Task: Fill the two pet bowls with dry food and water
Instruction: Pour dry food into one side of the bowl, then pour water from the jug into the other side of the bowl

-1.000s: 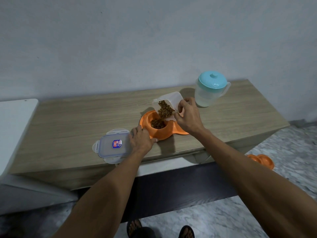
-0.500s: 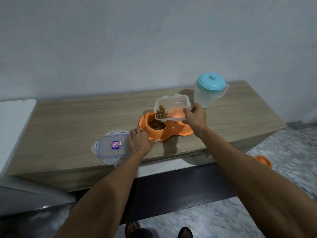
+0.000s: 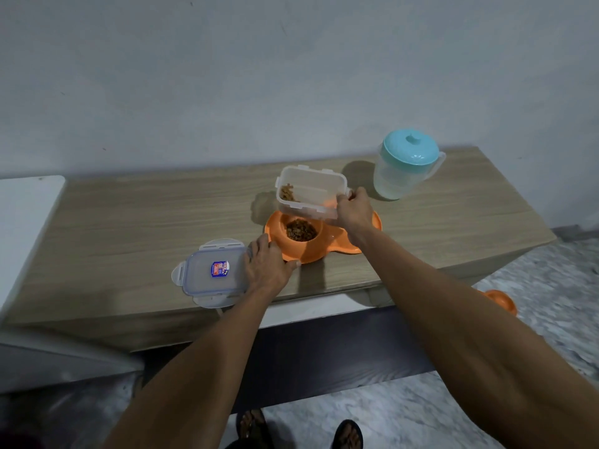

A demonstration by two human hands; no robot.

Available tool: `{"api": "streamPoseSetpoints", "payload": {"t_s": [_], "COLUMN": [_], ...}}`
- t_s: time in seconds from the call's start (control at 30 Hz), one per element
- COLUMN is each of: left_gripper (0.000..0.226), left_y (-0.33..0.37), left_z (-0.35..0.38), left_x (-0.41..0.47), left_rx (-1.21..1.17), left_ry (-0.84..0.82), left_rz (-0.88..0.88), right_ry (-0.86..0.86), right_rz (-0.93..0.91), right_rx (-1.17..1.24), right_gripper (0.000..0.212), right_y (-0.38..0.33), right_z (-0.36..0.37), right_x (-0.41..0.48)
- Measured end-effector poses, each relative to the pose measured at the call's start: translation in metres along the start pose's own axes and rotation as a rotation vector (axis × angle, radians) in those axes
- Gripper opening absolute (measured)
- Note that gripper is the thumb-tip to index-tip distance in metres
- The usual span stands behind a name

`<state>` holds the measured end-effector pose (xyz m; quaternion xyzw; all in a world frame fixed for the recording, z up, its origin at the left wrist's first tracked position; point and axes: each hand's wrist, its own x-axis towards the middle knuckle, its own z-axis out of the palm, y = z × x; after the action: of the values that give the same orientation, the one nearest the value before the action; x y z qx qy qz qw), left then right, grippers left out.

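Container [image 3: 311, 189] in right hand [image 3: 355, 210] hangs above orange bowl [image 3: 304, 252].

We have one wide-angle view, worn on the head, facing forward and down onto the wooden table [image 3: 129, 228] against the wall [image 3: 291, 76], near enough that the left hand [image 3: 267, 267] and the right hand [image 3: 355, 212], holding the food container [image 3: 317, 186], sit mid-frame
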<state>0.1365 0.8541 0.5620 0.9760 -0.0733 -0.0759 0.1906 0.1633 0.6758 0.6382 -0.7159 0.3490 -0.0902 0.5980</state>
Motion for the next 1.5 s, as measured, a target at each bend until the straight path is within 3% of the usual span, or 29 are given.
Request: {"api": "streamPoseSetpoints", "payload": {"t_s": [0.17,0.4,0.8,1.0,1.17,1.3,1.5], "left_gripper": [0.06,0.078,0.072,0.077,0.08,0.101,0.099], "left_y": [-0.002,-0.007,-0.006,-0.001,0.005,0.022,0.075], "left_z": [0.002,0.005,0.007,0.002,-0.009,-0.022,-0.029], "left_x": [0.001,0.002,-0.002,-0.001,-0.003,-0.005,0.008], "left_rx": [0.006,0.018,-0.032,-0.031,0.019,0.004,0.025], "left_ry": [0.028,0.008,0.022,0.001,-0.011,0.063,0.02], "left_rz": [0.014,0.011,-0.017,-0.016,0.002,0.002,0.201], "right_ry": [-0.034,-0.078,-0.145,-0.143,-0.04,0.11,0.279], "right_rz": [-0.044,-0.032,0.011,-0.006,-0.045,-0.1,-0.087], "right_rx": [-0.058,-0.106,-0.237,-0.292,-0.315,-0.288,-0.265], "right_gripper": [0.011,0.008,0.027,0.022,0.022,0.023,0.031], "right_y": [-0.016,-0.031,-0.025,-0.032,-0.044,-0.043,-0.036], "right_z": [0.06,0.128,0.152,0.131,0.086,0.033,-0.053], "right_x": [0.024,0.039,0.036,0.031,0.025,0.025,0.031]}}
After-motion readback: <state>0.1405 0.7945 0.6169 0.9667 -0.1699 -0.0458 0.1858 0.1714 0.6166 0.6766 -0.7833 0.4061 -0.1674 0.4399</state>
